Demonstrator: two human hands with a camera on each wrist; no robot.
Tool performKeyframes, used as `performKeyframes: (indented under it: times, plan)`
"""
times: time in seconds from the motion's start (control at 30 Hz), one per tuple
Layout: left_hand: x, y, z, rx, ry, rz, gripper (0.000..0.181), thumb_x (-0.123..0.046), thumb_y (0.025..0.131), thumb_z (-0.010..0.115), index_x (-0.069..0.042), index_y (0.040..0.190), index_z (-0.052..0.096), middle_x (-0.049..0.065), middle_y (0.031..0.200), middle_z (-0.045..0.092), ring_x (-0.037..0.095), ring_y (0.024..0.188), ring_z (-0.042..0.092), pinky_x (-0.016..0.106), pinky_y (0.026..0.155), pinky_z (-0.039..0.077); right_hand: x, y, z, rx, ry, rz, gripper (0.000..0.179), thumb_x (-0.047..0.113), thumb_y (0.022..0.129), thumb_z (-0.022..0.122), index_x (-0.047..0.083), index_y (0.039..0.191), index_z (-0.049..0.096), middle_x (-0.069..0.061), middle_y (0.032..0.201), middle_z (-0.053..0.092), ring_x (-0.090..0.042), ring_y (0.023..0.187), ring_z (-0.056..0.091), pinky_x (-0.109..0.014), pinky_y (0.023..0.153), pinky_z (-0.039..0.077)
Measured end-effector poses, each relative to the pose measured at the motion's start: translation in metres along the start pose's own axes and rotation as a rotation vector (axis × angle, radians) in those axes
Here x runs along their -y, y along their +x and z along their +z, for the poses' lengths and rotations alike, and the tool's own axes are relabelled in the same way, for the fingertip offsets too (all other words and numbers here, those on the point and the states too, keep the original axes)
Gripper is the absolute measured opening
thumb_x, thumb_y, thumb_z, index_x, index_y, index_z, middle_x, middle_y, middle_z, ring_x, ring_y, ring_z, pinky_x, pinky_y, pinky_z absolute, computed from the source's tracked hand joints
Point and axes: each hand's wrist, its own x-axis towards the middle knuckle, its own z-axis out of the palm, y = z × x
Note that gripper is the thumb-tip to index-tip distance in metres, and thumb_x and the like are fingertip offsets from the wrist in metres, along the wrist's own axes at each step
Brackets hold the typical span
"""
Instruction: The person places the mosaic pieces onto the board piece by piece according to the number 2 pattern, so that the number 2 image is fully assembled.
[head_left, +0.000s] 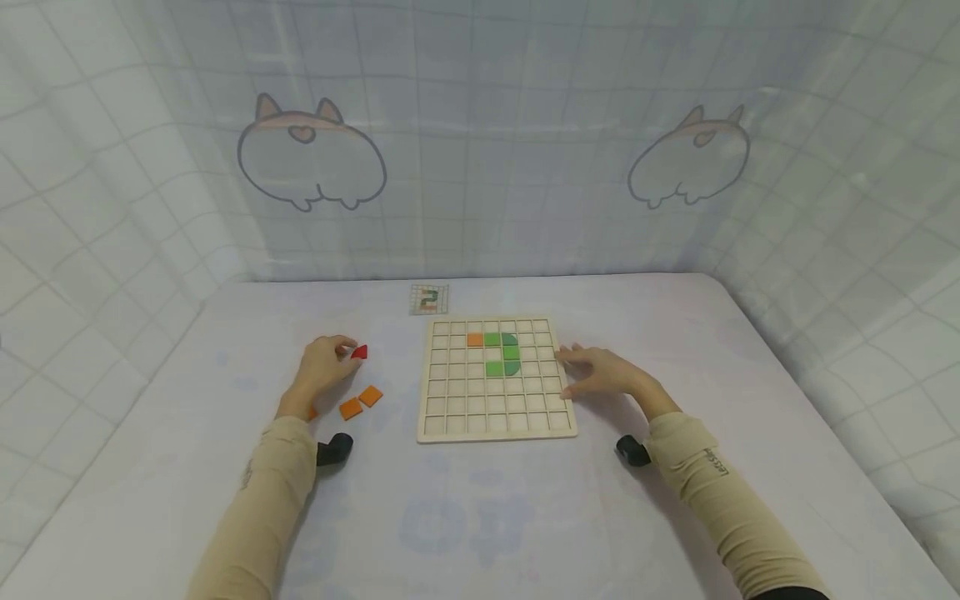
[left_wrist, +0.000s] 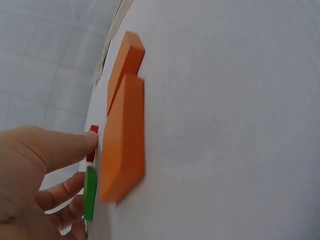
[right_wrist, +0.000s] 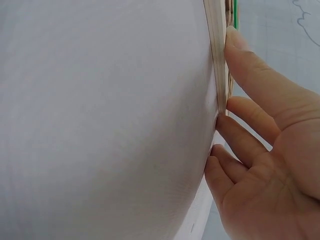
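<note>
My left hand (head_left: pixel 324 364) is left of the board, thumb and forefinger at a small red piece (head_left: pixel 360 352), which they appear to pinch; in the left wrist view the thumb tip covers part of it. A green piece (left_wrist: pixel 90 193) lies by the other fingers. Closer to the wrist are several orange square tiles (head_left: pixel 371 396). My right hand (head_left: pixel 603 372) touches the right edge of a wooden grid board (head_left: pixel 465 436), fingers spread loosely and mostly straight. Set in the board's upper cells are an orange square (head_left: pixel 476 340), green squares (head_left: pixel 511 353) and green rounded pieces (head_left: pixel 512 368).
A small pattern card (head_left: pixel 429 299) showing a green and orange figure lies behind the board. White gridded cloth walls (head_left: pixel 495 225) enclose the back and sides of the white table (head_left: pixel 465 517). Black wrist devices (head_left: pixel 335 450) project from both sleeves.
</note>
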Motion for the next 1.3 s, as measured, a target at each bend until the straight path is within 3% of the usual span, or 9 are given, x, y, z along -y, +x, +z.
performKeyframes:
  times: [0.33, 0.57, 0.8, 0.93, 1.07, 1.3]
  plan:
    - [-0.004, 0.009, 0.007, 0.076, -0.043, -0.056, 0.033, -0.009, 0.088, 0.058, 0.011, 0.115, 0.055, 0.026, 0.106, 0.058, 0.037, 0.097, 0.051, 0.049, 0.091, 0.045, 0.0, -0.001, 0.0, -0.004, 0.001, 0.002, 0.08, 0.034, 0.076, 0.077, 0.007, 0.142, 0.039, -0.015, 0.15, 0.027, -0.038, 0.141, 0.013, -0.055, 0.111, 0.011]
    - [-0.009, 0.012, 0.01, 0.026, 0.03, -0.007, 0.034, -0.015, 0.084, 0.061, 0.013, 0.103, 0.058, 0.027, 0.096, 0.059, 0.036, 0.086, 0.053, 0.047, 0.082, 0.047, -0.001, -0.001, 0.0, -0.003, 0.006, -0.009, 0.08, 0.034, 0.077, 0.077, 0.007, 0.142, 0.039, -0.015, 0.15, 0.028, -0.037, 0.141, 0.013, -0.055, 0.111, 0.011]
    - [-0.011, 0.015, 0.015, -0.032, 0.018, -0.073, 0.028, -0.014, 0.079, 0.061, 0.009, 0.095, 0.06, 0.021, 0.088, 0.062, 0.031, 0.08, 0.054, 0.039, 0.073, 0.048, -0.001, -0.001, 0.0, -0.01, 0.012, -0.04, 0.08, 0.032, 0.076, 0.077, 0.004, 0.141, 0.04, -0.016, 0.149, 0.029, -0.038, 0.14, 0.014, -0.055, 0.111, 0.012]
    - [-0.014, 0.014, 0.016, -0.059, -0.019, -0.054, 0.028, -0.014, 0.078, 0.064, 0.008, 0.094, 0.061, 0.021, 0.087, 0.062, 0.03, 0.079, 0.054, 0.036, 0.071, 0.047, -0.001, 0.0, 0.0, -0.006, 0.013, -0.033, 0.08, 0.033, 0.076, 0.077, 0.005, 0.142, 0.04, -0.016, 0.149, 0.029, -0.038, 0.141, 0.014, -0.055, 0.111, 0.011]
    - [-0.027, 0.013, 0.019, -0.054, -0.097, 0.004, 0.028, -0.013, 0.079, 0.068, 0.008, 0.096, 0.062, 0.021, 0.09, 0.062, 0.031, 0.083, 0.054, 0.037, 0.074, 0.047, -0.003, 0.0, 0.0, -0.006, 0.01, -0.045, 0.08, 0.033, 0.076, 0.077, 0.005, 0.141, 0.041, -0.016, 0.149, 0.03, -0.038, 0.14, 0.014, -0.055, 0.111, 0.011]
    - [-0.071, 0.015, 0.033, 0.021, -0.161, 0.102, 0.024, -0.011, 0.075, 0.07, 0.005, 0.091, 0.065, 0.017, 0.09, 0.065, 0.03, 0.089, 0.055, 0.041, 0.079, 0.047, -0.003, -0.001, 0.0, -0.009, 0.005, -0.057, 0.079, 0.033, 0.076, 0.077, 0.004, 0.141, 0.042, -0.017, 0.148, 0.03, -0.039, 0.14, 0.015, -0.056, 0.111, 0.011]
